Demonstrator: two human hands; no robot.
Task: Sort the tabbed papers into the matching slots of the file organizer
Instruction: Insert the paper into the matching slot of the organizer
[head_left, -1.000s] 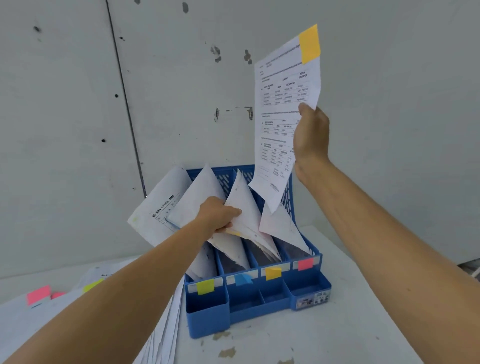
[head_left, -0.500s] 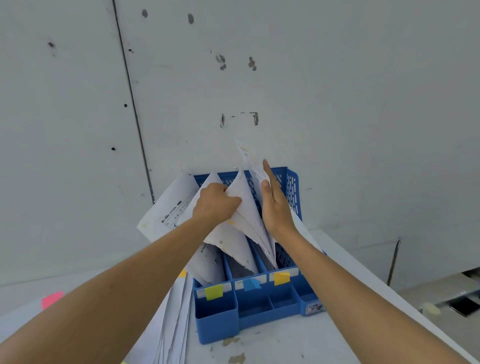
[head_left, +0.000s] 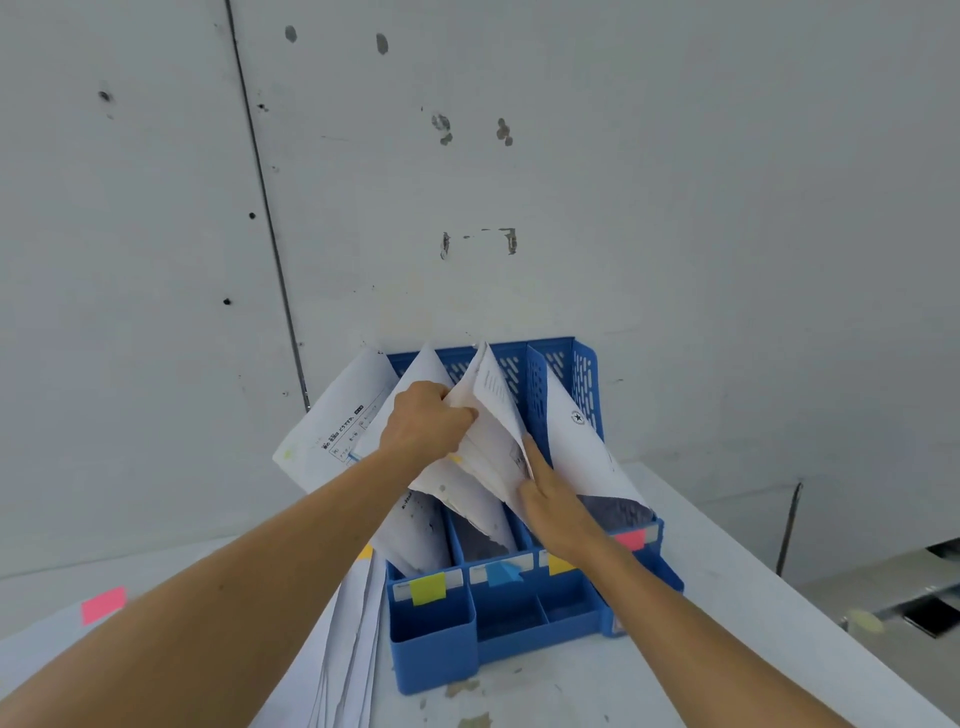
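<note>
A blue file organizer (head_left: 582, 374) stands on the white table against the wall. Its front labels carry a yellow-green tab (head_left: 427, 588), a blue tab (head_left: 501, 573), an orange-yellow tab (head_left: 558, 564) and a pink tab (head_left: 630, 539). White sheets lean out of each slot. My left hand (head_left: 423, 423) grips the top of a bundle of papers (head_left: 488, 452) in the middle slots and holds it to the left. My right hand (head_left: 548, 493) lies with straight fingers along the right side of that bundle, down in the orange-yellow slot. The sheet it brought is in among the bundle.
A loose pile of white sheets (head_left: 348, 649) lies on the table left of the organizer, one with a pink tab (head_left: 103, 605). The table's right edge (head_left: 831, 639) drops off to the floor. The grey wall stands right behind the organizer.
A second ago my right hand held an orange-tabbed sheet high in the air. It brought the sheet down into the organizer and now sits lower, pressed against the papers. My left hand stayed put.
</note>
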